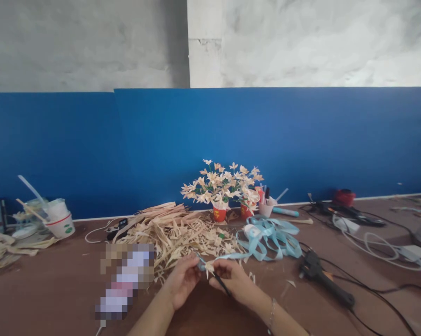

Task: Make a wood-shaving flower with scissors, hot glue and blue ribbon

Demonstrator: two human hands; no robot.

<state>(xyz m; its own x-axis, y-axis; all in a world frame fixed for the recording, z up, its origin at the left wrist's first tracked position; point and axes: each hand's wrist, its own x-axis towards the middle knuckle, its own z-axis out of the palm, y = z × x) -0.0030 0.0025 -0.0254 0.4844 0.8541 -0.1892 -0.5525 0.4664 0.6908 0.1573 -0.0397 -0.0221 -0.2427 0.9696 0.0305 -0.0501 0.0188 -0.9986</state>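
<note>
A small cream flower (pixel 209 268) made of husk-like strips sits between my two hands. My left hand (pixel 182 281) is closed, pinching a bluish piece beside the flower that looks like ribbon. My right hand (pixel 236 281) is closed around a dark slender tool (pixel 222 284), with its fingertips close to the flower. What the tool is, I cannot tell. A light blue ribbon (pixel 231 255) runs from the tangled ribbon pile (pixel 269 235) to the hands. Just beyond my hands lies a heap of pale dried strips (pixel 182 228).
Two red pots (pixel 219 214) of cream flowers stand at the back. A glue gun (pixel 324 277) with black cables lies at the right, near white cords (pixel 367 247). A white cup (pixel 61 226) of sticks is at left. A pixelated object (pixel 126 282) lies left of my hands.
</note>
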